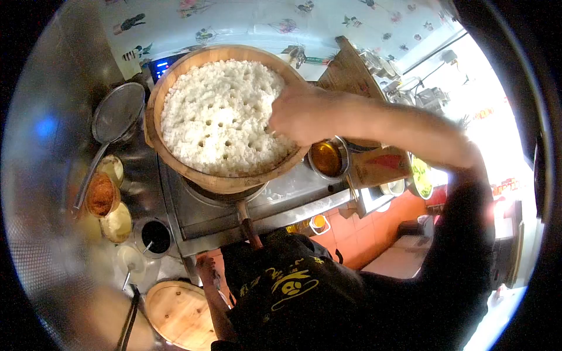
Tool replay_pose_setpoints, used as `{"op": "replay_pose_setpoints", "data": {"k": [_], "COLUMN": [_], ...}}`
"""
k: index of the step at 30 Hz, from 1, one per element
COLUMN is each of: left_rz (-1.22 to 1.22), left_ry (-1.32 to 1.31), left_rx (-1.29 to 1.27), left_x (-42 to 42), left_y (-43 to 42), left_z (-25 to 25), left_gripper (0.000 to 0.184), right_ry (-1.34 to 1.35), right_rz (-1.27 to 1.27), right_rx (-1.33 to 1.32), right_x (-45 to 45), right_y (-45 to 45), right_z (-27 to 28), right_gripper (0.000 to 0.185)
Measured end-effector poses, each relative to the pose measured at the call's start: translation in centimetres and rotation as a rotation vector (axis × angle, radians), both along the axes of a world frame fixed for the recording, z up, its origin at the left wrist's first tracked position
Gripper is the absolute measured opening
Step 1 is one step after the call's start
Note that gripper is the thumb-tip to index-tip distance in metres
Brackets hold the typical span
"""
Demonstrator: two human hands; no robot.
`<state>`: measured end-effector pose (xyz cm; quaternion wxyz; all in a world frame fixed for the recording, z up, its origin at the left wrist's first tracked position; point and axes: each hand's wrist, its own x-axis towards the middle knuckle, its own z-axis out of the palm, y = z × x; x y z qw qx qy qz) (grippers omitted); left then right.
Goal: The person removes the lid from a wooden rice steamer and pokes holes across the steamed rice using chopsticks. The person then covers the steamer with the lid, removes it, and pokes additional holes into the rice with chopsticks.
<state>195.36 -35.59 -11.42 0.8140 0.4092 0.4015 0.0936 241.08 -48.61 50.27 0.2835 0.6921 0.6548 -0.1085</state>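
Observation:
A wooden steamer tub [228, 182] full of white rice [211, 123] sits on a round metal pot [219, 198] with a handle. Several small holes dot the rice. My right hand [298, 114] reaches over the tub's right side, its fingers curled and closed at the rice; whatever they hold, if anything, is hidden. My left hand [206, 268] hangs low beside the black apron [293, 281], near the counter's front edge. Its fingers look loosely apart, with nothing visible in them.
Left of the tub lies a mesh strainer [119, 111]. Below it stand a bowl of reddish seasoning [100, 196] and a container of dark liquid [155, 237]. A round wooden lid [178, 313] lies at lower left. Right of the tub are a pot of amber liquid [326, 158] and a cardboard box [351, 70].

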Motion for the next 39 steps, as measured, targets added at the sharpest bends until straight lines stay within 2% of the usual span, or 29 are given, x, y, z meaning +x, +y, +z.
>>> {"op": "replay_pose_setpoints", "data": {"k": [3, 6, 8, 10, 12, 13, 14, 15, 16, 17, 18, 19, 21, 22, 24, 26, 27, 29, 31, 32, 35, 38, 39], "left_rz": [0.064, 0.048, -0.348, -0.415, -0.224, -0.069, 0.087, 0.241, 0.013, -0.205, -0.252, -0.298, -0.023, 0.075, 0.072, -0.041, -0.045, -0.060, -0.009, 0.018, -0.004, 0.107, 0.072], "left_ry": [-0.006, -0.369, 0.066, 0.293, 0.259, -0.051, -0.362, -0.673, -0.309, 0.053, 0.049, 0.044, -0.685, -0.792, -0.279, -0.496, -0.310, 0.067, 0.045, 0.033, 0.071, 0.046, 0.086], "left_rx": [-0.064, -0.823, 0.426, 0.808, 0.303, -0.099, -0.495, -0.885, -0.524, -0.154, -0.133, -0.111, -0.772, -0.727, -0.265, -0.678, -0.379, 0.219, 0.281, 0.309, 0.045, -0.058, -0.008], "left_x": [1.8, 1.0, 1.0, 1.4, -0.3, -1.7, -2.6, -3.4, -3.3, -3.0, -2.7, -2.4, -3.7, -2.3, -1.0, -1.1, -0.8, 1.4, 1.3, 1.2, 0.6, 3.3, 3.6], "left_y": [0.0, 2.5, 1.8, 1.8, 1.4, 1.5, 1.8, 2.5, 3.5, 4.6, 4.5, 4.4, 3.5, 2.3, 1.8, 4.1, 3.4, 1.1, 0.8, 0.6, 1.7, 0.6, 0.5], "left_z": [3.6, 1.0, 1.4, 2.5, -2.7, -6.3, -8.8, -10.9, -9.5, -6.0, -4.7, -3.6, -7.2, -2.5, 3.6, 0.1, 1.3, 8.7, 7.6, 6.5, -0.2, 7.2, 7.5], "left_gripper": [0.012, 0.015, 0.021, 0.027, 0.032, 0.032, 0.031, 0.031, 0.030, 0.029, 0.029, 0.029, 0.029, 0.035, 0.030, 0.014, 0.012, 0.011, 0.010, 0.010, 0.009, 0.008, 0.007], "right_ry": [0.033, 0.007, -0.009, 0.007, 0.208, 0.316, 0.333, 0.383, 0.434, 0.483, 0.563, 0.478, 0.455, 0.470, 0.496, 0.352, 0.473, 0.600, 0.643, 0.621, 0.591, 0.633, 0.649], "right_rz": [-0.390, -0.323, -0.309, -0.361, -0.353, -0.350, -0.478, -0.466, -0.460, -0.455, -0.533, -0.516, -0.615, -0.617, -0.620, -0.546, -0.650, -0.708, -0.557, -0.559, -0.593, -0.677, -0.705], "right_rx": [-0.001, 0.037, 0.065, 0.127, 0.397, 0.529, 0.440, 0.514, 0.592, 0.671, 0.717, 0.755, 0.787, 0.773, 0.742, 0.855, 0.832, 0.949, 1.051, 1.074, 1.129, 1.138, 1.128], "right_x": [0.2, -0.8, -1.2, -1.1, -0.4, -0.2, -0.3, 0.0, 0.7, 1.1, 1.0, 0.5, 0.2, 0.3, 0.3, -1.1, -1.3, -1.9, -1.9, -2.5, -4.1, -4.6, -4.8], "right_y": [0.8, 0.8, 0.5, -0.5, -2.7, -3.6, -3.7, -4.2, -5.1, -5.9, -5.9, -5.7, -5.4, -5.5, -5.6, -6.6, -6.9, -8.3, -10.2, -10.2, -9.8, -9.2, -9.0], "right_z": [0.2, 0.3, 0.4, 0.8, 0.9, 1.0, 1.7, 1.0, -0.7, -2.2, -3.3, -4.1, -4.9, -4.8, -3.1, 2.1, 4.7, 9.5, 13.8, 15.2, 18.1, 17.8, 17.5], "right_gripper": [0.018, 0.017, 0.018, 0.021, 0.025, 0.027, 0.031, 0.030, 0.028, 0.027, 0.025, 0.024, 0.024, 0.024, 0.025, 0.025, 0.025, 0.022, 0.019, 0.020, 0.022, 0.020, 0.020]}}
